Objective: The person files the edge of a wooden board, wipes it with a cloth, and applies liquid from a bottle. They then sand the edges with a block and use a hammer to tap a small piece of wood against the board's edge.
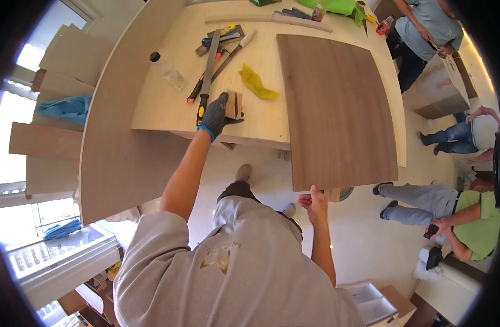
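My left hand (pixel 214 116), in a dark glove with a blue cuff, is at the table's near edge. Its thumb and fingers close around a small tan block (pixel 235 103) with a dark slit, possibly a sanding block. Just left of it lies a file (pixel 208 76) with a black and yellow handle. My right hand (pixel 315 206) is bare, with its fingers apart. One fingertip is at the near edge of a large brown wood-grain panel (pixel 337 109), which lies on the table and overhangs its front.
On the pale wooden table (pixel 255 122) are a clear bottle (pixel 167 71), a yellow cloth (pixel 258 84), a second long tool (pixel 233 55) and a wood strip (pixel 266 20). A tall panel (pixel 116 92) borders the left side. Several people stand to the right.
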The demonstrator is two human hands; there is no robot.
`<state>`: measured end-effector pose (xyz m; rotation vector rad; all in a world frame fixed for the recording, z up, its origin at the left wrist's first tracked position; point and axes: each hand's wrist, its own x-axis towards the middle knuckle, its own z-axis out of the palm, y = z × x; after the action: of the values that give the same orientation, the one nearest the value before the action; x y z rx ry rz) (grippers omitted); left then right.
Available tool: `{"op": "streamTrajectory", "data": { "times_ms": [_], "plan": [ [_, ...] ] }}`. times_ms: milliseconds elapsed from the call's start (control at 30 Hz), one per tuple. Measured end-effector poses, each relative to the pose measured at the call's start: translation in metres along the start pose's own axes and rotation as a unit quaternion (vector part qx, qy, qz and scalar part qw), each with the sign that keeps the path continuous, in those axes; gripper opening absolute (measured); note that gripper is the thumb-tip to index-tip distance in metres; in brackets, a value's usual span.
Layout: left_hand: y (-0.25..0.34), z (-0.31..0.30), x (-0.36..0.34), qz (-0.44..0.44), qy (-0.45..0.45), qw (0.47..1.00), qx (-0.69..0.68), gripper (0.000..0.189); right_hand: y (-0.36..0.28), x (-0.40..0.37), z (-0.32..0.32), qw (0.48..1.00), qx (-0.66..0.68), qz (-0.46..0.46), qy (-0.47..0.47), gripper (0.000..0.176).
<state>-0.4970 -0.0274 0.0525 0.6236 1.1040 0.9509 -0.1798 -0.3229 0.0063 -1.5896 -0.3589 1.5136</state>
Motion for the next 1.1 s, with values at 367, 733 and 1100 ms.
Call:
{"op": "streamTrajectory", "data": {
  "times_ms": [367,733,1100],
  "plan": [
    [0.023,-0.039,0.073,0.212,0.034,0.75,0.626,0.041,-0.059,-0.01,0.113,0.989,-0.112,0.035,-0.089,0.032],
    [0.047,0.046,0.101,0.417,-0.096,0.55,0.717,0.024,-0.049,-0.015,0.086,0.997,-0.014,0.006,-0.077,0.029],
    [-0.088,0.135,0.021,0.542,-0.231,0.585,0.558,0.02,0.013,-0.066,0.015,0.983,0.178,-0.006,0.035,0.029]
  ]
}}
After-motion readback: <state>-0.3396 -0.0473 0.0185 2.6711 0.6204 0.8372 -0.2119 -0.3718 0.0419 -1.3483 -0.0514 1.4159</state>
